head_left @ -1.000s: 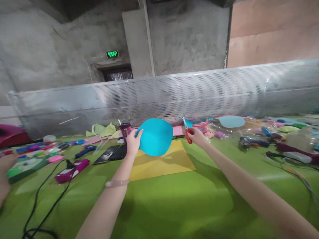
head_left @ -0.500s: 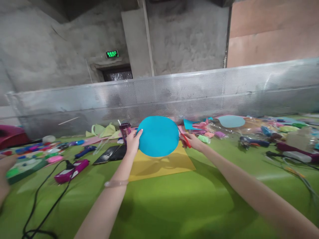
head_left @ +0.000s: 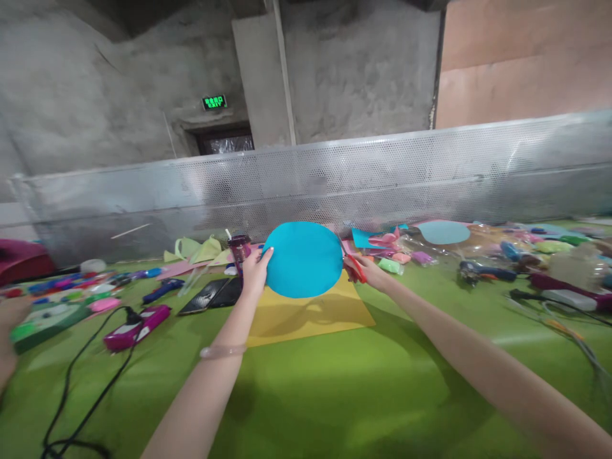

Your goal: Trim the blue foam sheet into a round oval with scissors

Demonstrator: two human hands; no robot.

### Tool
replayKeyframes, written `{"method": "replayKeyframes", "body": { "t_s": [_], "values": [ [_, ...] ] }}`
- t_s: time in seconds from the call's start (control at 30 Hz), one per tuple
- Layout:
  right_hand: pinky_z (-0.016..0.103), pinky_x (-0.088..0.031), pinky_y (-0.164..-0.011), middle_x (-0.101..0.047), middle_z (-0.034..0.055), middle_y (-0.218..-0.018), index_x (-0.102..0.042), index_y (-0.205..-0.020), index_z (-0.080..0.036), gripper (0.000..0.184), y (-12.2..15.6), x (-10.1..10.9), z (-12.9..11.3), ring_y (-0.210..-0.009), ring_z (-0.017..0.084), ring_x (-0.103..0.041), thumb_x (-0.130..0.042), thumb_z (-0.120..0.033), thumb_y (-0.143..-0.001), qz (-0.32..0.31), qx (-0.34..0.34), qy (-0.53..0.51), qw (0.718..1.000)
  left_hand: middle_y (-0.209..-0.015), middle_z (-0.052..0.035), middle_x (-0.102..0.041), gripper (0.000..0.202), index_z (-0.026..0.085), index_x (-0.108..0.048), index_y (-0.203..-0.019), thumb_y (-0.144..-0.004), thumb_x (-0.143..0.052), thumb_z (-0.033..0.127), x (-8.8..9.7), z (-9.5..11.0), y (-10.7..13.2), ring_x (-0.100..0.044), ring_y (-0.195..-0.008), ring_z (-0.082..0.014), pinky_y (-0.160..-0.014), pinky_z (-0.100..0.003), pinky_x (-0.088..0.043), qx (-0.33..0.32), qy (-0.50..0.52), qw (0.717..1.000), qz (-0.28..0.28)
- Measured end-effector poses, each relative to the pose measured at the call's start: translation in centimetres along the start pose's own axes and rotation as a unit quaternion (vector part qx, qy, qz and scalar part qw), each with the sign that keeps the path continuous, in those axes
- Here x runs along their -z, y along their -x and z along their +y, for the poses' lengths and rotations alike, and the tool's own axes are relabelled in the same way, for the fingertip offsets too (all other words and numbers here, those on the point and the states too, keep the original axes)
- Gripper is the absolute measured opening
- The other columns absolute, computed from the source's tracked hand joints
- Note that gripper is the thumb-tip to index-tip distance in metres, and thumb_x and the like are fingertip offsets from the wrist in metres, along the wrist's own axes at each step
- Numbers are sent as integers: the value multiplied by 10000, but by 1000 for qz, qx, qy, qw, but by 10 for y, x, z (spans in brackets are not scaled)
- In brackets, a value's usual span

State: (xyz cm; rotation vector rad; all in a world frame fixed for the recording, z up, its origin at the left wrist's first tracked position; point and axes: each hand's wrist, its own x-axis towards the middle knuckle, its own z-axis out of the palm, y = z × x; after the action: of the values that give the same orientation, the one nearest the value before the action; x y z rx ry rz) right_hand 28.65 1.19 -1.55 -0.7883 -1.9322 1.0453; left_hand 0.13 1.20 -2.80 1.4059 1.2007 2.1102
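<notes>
My left hand point(head_left: 255, 273) pinches the left edge of a turquoise paper disc point(head_left: 303, 259) and holds it upright above a yellow sheet point(head_left: 306, 313) on the green table point(head_left: 306, 395). Red-handled scissors point(head_left: 352, 266) sit in my closed right hand point(head_left: 370, 271), their blades at the disc's right edge. A dark purple cup point(head_left: 240, 248) stands just behind my left hand.
Two black phones point(head_left: 215, 294) and a magenta glue gun point(head_left: 138, 326) with a black cord lie to the left. Coloured paper scraps, clay pieces and tools crowd the right side point(head_left: 478, 255). Another person's hand point(head_left: 9, 331) shows at the far left. A perforated metal barrier point(head_left: 335, 185) runs behind.
My right hand brought the scissors left to the disc's right edge. The disc turned to face me more squarely; the left hand stayed put.
</notes>
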Motion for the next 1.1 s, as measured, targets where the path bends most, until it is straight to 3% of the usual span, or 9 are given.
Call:
{"method": "replayKeyframes", "body": {
  "t_s": [0.83, 1.1],
  "values": [
    [245, -379, -491, -459, -25, -500, -435, -607, -183, 456, -2, 0, 6, -445, 87, -434, -404, -607, -771, 16, 6, 25, 1000, -747, -49, -658, 390, 151, -639, -781, -606, -633, 500, -1, 2, 2, -587, -698, -193, -635, -287, -448, 5, -12, 1000, -5],
    [242, -368, -476, -470, -19, -493, -429, -593, -186, 446, 1, -1, -2, -455, 95, -451, -407, -595, -772, 7, 7, 11, 1000, -771, -54, -658, 409, 149, -635, -802, -612, -625, 511, -1, 6, 4, -586, -711, -194, -644, -289, -451, 12, -11, 1000, -15]
  ]
}}
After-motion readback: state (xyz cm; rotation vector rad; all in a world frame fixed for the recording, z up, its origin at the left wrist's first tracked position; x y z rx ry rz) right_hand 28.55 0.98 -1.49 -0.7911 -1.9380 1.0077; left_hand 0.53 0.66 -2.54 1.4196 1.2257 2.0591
